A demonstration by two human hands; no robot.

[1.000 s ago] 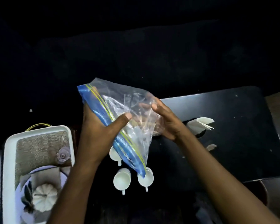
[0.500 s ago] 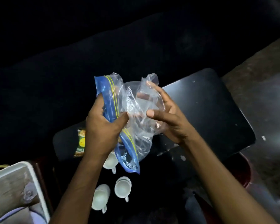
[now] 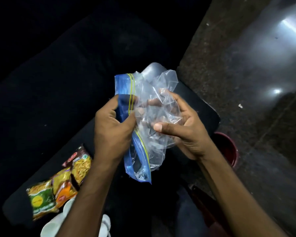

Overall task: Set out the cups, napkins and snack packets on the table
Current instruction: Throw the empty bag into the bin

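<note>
Floor (image 3: 229,69): dark speckled stone, bright light reflections at the right.
Table (image 3: 72,151): black, smooth top.
Surroundings: very dark.

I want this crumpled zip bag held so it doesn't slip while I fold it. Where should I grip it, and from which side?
Probably grip the zip bag along its blue seal band, coming from the left, as the left hand does now. That strip looks flat and stiffer, running top to bottom; the clear film under the right hand is crumpled and likely slippery.

- The zip bag (image 3: 154,106) was clear, crinkled, glossy plastic.
- The snack packets (image 3: 61,183) were shiny printed foil.
- The worktop (image 3: 200,106) looked smooth, matt black.
- The floor (image 3: 217,69) looked speckled, polished stone.
</note>
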